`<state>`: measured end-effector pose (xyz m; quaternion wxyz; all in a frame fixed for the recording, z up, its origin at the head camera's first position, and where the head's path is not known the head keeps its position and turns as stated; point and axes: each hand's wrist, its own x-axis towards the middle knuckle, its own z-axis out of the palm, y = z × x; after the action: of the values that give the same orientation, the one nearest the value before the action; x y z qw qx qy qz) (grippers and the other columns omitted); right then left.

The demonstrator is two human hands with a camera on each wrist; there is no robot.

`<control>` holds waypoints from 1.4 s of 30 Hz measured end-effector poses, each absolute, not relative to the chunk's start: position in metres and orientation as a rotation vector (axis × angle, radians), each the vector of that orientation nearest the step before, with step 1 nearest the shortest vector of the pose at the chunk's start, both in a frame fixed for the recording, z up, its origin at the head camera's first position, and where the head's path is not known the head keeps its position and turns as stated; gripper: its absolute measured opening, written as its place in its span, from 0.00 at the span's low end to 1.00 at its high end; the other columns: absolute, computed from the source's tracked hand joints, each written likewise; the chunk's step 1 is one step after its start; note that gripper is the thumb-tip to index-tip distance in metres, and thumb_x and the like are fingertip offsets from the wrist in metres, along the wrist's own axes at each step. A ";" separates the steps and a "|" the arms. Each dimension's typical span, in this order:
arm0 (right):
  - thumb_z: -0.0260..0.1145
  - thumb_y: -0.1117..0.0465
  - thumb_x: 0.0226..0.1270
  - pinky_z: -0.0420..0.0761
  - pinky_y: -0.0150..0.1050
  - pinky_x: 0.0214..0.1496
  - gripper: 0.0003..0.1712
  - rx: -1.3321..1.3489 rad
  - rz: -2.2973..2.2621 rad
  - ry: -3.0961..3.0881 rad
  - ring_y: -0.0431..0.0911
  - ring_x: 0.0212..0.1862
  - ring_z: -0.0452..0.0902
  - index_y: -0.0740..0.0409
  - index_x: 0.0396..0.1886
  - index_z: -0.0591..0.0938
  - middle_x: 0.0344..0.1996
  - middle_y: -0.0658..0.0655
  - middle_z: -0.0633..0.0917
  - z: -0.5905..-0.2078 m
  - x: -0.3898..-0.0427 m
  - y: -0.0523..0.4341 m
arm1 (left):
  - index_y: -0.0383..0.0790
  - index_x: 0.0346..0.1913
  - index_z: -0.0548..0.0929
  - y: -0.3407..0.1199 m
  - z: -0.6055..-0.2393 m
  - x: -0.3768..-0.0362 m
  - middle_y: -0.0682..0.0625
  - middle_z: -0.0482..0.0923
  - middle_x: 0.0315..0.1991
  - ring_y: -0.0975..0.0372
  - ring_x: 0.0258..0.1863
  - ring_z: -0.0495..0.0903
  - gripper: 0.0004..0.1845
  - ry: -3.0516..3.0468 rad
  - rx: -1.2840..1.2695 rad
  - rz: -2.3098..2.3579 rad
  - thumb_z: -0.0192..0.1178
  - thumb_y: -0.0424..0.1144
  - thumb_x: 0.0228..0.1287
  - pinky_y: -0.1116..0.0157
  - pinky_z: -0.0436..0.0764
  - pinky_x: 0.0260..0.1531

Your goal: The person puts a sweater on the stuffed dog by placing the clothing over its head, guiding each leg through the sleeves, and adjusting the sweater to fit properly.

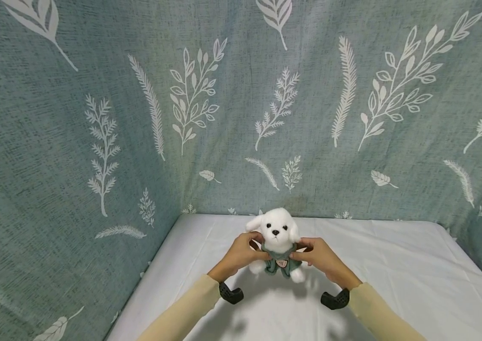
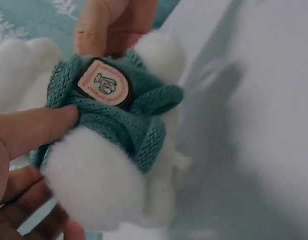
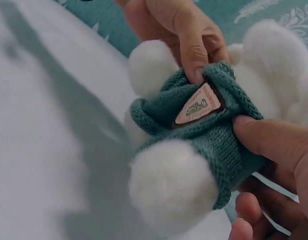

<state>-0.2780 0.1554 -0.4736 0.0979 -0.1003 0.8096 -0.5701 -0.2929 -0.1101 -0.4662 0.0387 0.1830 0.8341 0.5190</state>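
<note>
A white plush dog [image 1: 278, 227] with black eyes and nose faces the head camera, held up close over the white-covered table. It wears a green knitted sweater [image 2: 119, 117] with a pink-and-black patch [image 3: 198, 106] on the front. My left hand [image 1: 243, 251] grips the dog's side, thumb on the sweater's front and fingers behind. On the other side my right hand [image 1: 318, 255] grips it the same way, thumb near the patch. The white paws [image 3: 171, 185] stick out below the sweater. The dog's back is hidden.
The table's white cloth [image 1: 394, 265] runs back to a blue-green curtain [image 1: 232, 180] with white leaf prints, which also hangs at both sides. A black wrist mount [image 1: 231, 293] sits at the left wrist, another black mount [image 1: 335, 299] at the right. Shadows fall on the cloth.
</note>
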 end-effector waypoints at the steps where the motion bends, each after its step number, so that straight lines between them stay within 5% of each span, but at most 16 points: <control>1: 0.76 0.53 0.65 0.78 0.49 0.41 0.30 -0.293 -1.687 2.414 0.46 0.46 0.79 0.59 0.64 0.82 0.52 0.53 0.85 -0.475 -0.277 0.155 | 0.45 0.43 0.86 -0.109 -0.468 -0.293 0.54 0.82 0.39 0.57 0.38 0.79 0.17 2.571 0.575 1.598 0.79 0.37 0.50 0.60 0.80 0.37; 11: 0.81 0.56 0.58 0.80 0.43 0.39 0.29 -0.335 -1.600 2.613 0.47 0.35 0.79 0.54 0.60 0.86 0.41 0.50 0.88 -0.483 -0.272 0.151 | 0.51 0.48 0.85 -0.106 -0.484 -0.290 0.57 0.81 0.42 0.59 0.40 0.80 0.24 2.626 0.633 1.605 0.82 0.34 0.48 0.58 0.80 0.42; 19: 0.82 0.58 0.56 0.77 0.42 0.34 0.31 -0.346 -1.576 2.644 0.47 0.32 0.76 0.53 0.61 0.86 0.35 0.48 0.86 -0.490 -0.269 0.151 | 0.50 0.48 0.83 -0.106 -0.494 -0.282 0.50 0.80 0.45 0.57 0.42 0.79 0.24 2.676 0.646 1.587 0.81 0.34 0.49 0.63 0.79 0.32; 25: 0.83 0.60 0.53 0.77 0.41 0.34 0.33 -0.418 -1.520 2.717 0.46 0.29 0.76 0.56 0.61 0.85 0.29 0.48 0.84 -0.495 -0.268 0.152 | 0.54 0.58 0.80 -0.106 -0.500 -0.279 0.54 0.80 0.46 0.60 0.40 0.79 0.32 2.718 0.705 1.539 0.82 0.37 0.50 0.65 0.78 0.32; 37: 0.84 0.61 0.50 0.77 0.43 0.34 0.38 -0.428 -1.566 2.654 0.50 0.31 0.76 0.54 0.63 0.82 0.50 0.52 0.85 -0.498 -0.267 0.152 | 0.58 0.64 0.77 -0.107 -0.508 -0.275 0.56 0.76 0.49 0.59 0.41 0.78 0.37 2.667 0.730 1.574 0.82 0.38 0.51 0.66 0.78 0.29; 42: 0.85 0.58 0.51 0.76 0.43 0.36 0.35 -0.446 -1.554 2.625 0.49 0.34 0.75 0.52 0.61 0.82 0.51 0.53 0.84 -0.498 -0.267 0.156 | 0.62 0.67 0.75 -0.117 -0.503 -0.276 0.55 0.77 0.51 0.56 0.46 0.78 0.40 2.562 0.750 1.561 0.82 0.39 0.52 0.62 0.79 0.38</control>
<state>-0.2673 0.1559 -0.4985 0.0294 -0.1446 0.8511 -0.5038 -0.2764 -0.1173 -0.5026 0.0246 0.2425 0.8282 0.5046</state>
